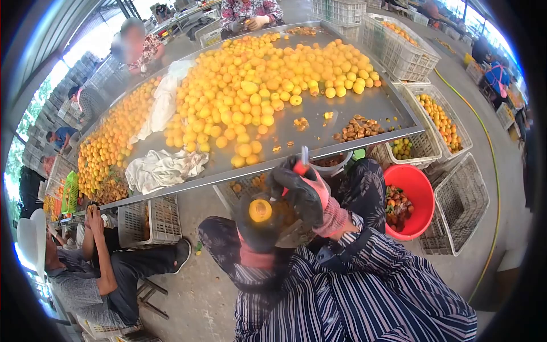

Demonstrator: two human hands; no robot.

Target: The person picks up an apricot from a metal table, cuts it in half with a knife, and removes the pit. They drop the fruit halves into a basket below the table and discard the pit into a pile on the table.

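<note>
My left hand [256, 231], in a dark-coated glove with a pink cuff, is closed around an apricot [260, 210] in front of my lap. The apricot shows a bright orange round face. Just to the right and higher, my right hand [307, 196], gloved the same way, grips a small red-handled knife [301, 167]. The knife's pale end points up beside the table edge. Motion blurs the left hand's outline. Beyond both hands, a large heap of apricots [239, 85] covers much of the metal table [353, 117].
A pile of brown pits [363, 127] lies near the table's right corner. A red bucket [419, 188] with scraps stands by my right knee. Plastic crates [464, 199] line the right side. White cloths [165, 168] lie on the table. A seated person [85, 279] works at my left.
</note>
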